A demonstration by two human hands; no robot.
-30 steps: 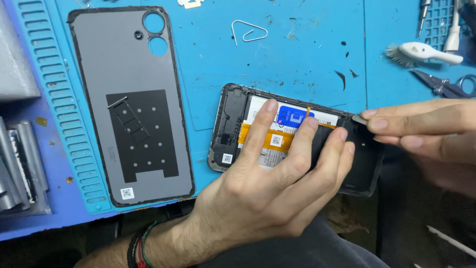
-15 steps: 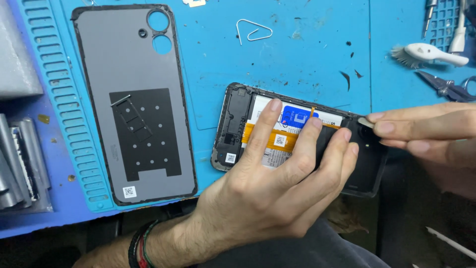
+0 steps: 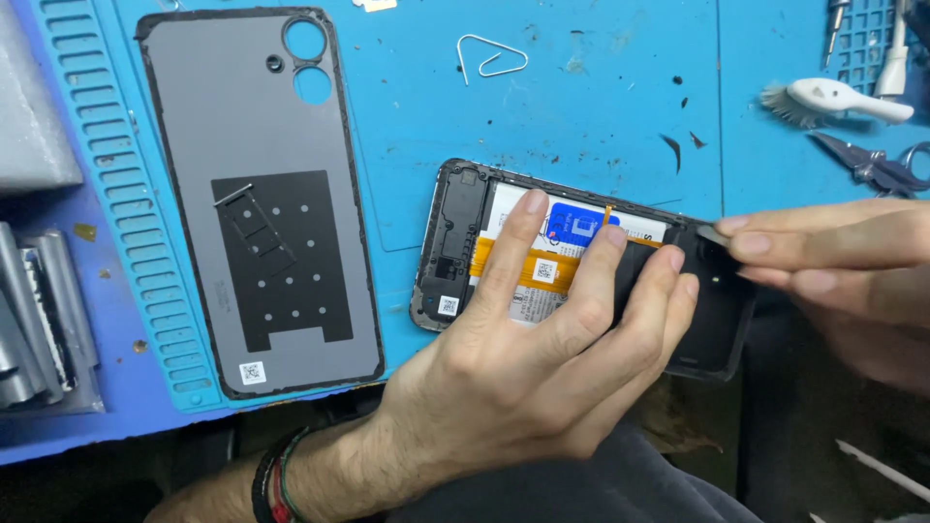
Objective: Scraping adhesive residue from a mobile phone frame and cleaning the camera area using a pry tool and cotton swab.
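Opened phone (image 3: 465, 242) lying back-up near the front edge of the blue work mat (image 3: 601, 107), its right end jutting past the mat's edge over dark space below. Left hand (image 3: 523, 358) spread flat over the phone — three fingers (image 3: 518, 232) fanned wide across the white battery (image 3: 581, 225) and the orange flex strip (image 3: 504, 260), pressing down, gripping nothing. Right hand (image 3: 833, 257) coming in from the right edge of view, thumb and forefinger pinched narrow on a small thin grey pick (image 3: 712, 233), its tip touching the phone's upper right rim.

Grey back cover (image 3: 262, 194) lying inside-up well to the left, camera holes at its top, its long left side just beside the mat's ribbed teal border (image 3: 126, 223). Between cover and phone, a bare lane of mat. Above the phone more open blue, broken only by a bent wire clip (image 3: 489, 56) and a few dark specks. Upper right crowded: white brush (image 3: 838, 100), scissors (image 3: 872, 167) just below it, near the right hand. Grey metal pieces (image 3: 39, 320) stacked at the far left, off the mat. Dark wristbands (image 3: 276, 479) on the left wrist at the bottom edge.
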